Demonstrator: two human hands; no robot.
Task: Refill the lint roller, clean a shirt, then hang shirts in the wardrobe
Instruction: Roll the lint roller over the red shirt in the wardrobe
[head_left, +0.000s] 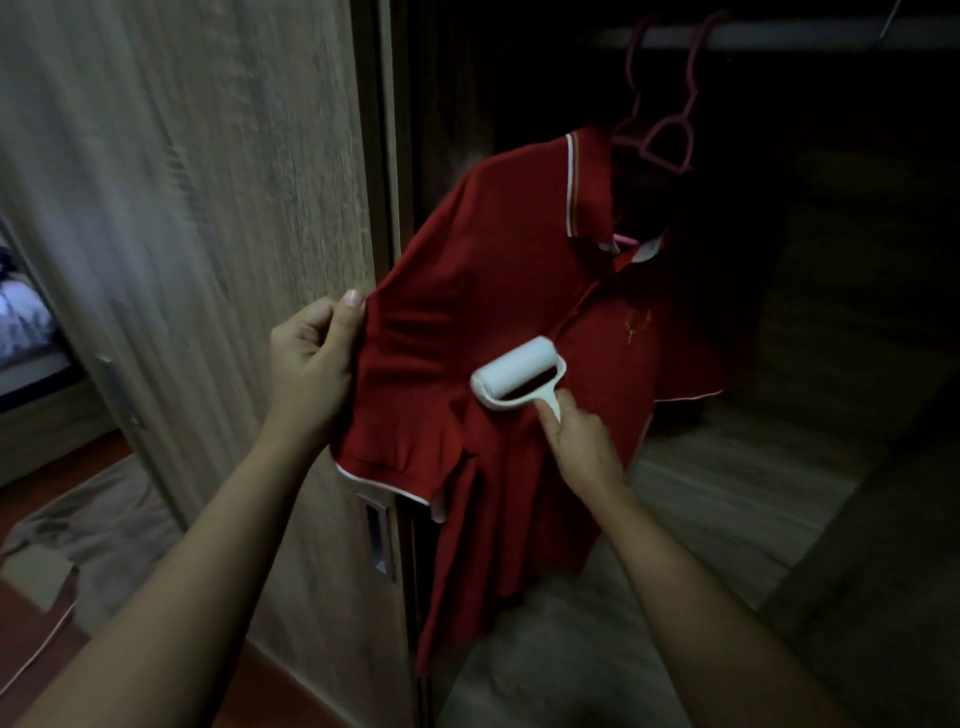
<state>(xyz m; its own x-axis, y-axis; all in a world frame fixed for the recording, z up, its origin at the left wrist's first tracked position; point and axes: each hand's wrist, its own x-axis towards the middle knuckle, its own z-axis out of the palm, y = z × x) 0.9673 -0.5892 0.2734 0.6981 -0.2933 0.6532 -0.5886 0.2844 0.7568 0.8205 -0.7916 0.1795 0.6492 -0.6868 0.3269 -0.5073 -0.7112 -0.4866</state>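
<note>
I'm on the cleaning step: my left hand (311, 364) pinches the sleeve of the red shirt (493, 260), hung in the wardrobe (387, 156); my right hand (582, 447) grips the lint roller (519, 374) on its chest. Next, I reckon: steady strokes.

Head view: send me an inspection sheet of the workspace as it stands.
Surface: wardrobe floor, pale wood, dim.
Job's things: red shirt on a pink hanger, hung from the rail; white lint roller against the shirt's chest.
Clutter: grey cloth crumpled on the room floor, left of the door.
Grippers: left hand pinches the shirt's sleeve; right hand holds the lint roller's handle.
Cables: thin white cord on the floor, lower left.
Surroundings: wooden wardrobe door beside the shirt; bed beyond it.
</note>
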